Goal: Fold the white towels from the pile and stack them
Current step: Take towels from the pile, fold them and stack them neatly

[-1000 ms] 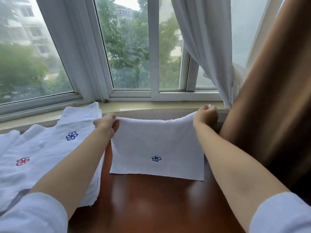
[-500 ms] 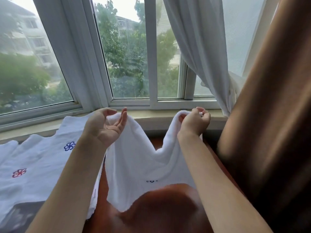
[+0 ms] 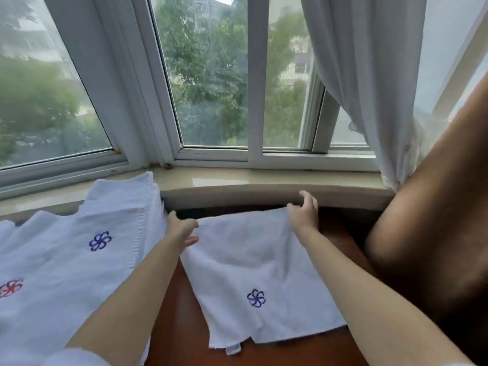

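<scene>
A white towel (image 3: pixel 253 262) with a blue flower mark lies folded in half on the brown table (image 3: pixel 179 328), its lower layer peeking out at the near edge. My left hand (image 3: pixel 182 229) hovers at the towel's far left corner with fingers spread and holds nothing. My right hand (image 3: pixel 303 212) rests on the far right corner with loose fingers. To the left lies the pile of white towels (image 3: pixel 66 260), the top one marked with a blue flower, another with a red flower.
A stone window sill (image 3: pixel 264 180) and window frame run along the far edge of the table. A white curtain (image 3: pixel 369 75) hangs at the right, beside a large brown surface (image 3: pixel 435 220) that crowds the table's right side.
Both hands carried the towel's corners over and laid it down folded on the table, then let go. The towel now lies flat instead of hanging between the hands.
</scene>
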`<state>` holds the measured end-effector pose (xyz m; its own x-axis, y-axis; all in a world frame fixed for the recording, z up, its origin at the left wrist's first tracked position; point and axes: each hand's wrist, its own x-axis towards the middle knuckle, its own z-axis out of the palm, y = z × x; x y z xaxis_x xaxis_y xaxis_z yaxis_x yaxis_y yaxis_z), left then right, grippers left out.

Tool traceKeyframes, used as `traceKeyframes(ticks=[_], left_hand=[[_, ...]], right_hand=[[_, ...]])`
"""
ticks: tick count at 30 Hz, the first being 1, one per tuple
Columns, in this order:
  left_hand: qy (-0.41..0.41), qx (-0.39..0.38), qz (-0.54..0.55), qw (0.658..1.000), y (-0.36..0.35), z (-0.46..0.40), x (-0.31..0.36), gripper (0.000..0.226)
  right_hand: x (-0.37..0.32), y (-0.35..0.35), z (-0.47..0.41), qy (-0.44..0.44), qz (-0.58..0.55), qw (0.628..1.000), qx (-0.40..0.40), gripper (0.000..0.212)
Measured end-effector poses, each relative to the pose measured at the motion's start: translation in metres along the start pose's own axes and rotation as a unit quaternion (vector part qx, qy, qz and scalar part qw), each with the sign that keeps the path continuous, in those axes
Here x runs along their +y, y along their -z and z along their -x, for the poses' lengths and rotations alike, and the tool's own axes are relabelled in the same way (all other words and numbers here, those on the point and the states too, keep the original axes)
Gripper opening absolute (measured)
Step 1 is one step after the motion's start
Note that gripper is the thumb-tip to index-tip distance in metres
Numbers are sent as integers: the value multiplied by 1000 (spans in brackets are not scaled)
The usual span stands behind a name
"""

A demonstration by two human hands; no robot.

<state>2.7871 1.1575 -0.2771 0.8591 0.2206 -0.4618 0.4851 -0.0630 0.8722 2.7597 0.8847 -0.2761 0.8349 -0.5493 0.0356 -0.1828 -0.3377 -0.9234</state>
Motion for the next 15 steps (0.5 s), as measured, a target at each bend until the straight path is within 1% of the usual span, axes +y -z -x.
traceKeyframes(ticks=[1,2,3,5,7,8,9,10,12,13,14,15], left_hand=[[-3,36,-65,997,-5,-9,-30,78],[13,62,-126,990,-10,-15,-60,71],[42,77,-172,981,-15,-16,-87,66],[91,75,-251,961,-22,-11,-129,63],[68,66,-336,937,-25,-6,-153,66],[44,69,-341,936,-26,-4,-160,67],[30,76,-311,947,-27,-2,-165,68],[34,87,-254,963,-28,2,-168,66],[81,92,-107,987,-30,11,-170,62],[120,74,-35,989,-31,18,-170,61],[162,40,14,986,-31,26,-170,56],[191,-3,24,981,-31,35,-171,50]], right_hand=[[27,-8,7,-29,31,999,-21,46],[53,-15,15,-66,67,995,-45,45],[77,-19,23,-107,102,986,-71,44],[113,-23,41,-170,159,964,-125,43],[135,-22,56,-179,202,951,-153,42],[140,-22,61,-166,222,947,-159,42],[143,-23,67,-148,244,945,-160,42],[144,-24,73,-131,263,943,-155,42],[144,-29,89,-109,299,939,-129,44],[143,-32,98,-100,313,938,-112,45],[143,-34,108,-89,320,938,-95,44],[143,-36,117,-77,319,941,-81,42]])
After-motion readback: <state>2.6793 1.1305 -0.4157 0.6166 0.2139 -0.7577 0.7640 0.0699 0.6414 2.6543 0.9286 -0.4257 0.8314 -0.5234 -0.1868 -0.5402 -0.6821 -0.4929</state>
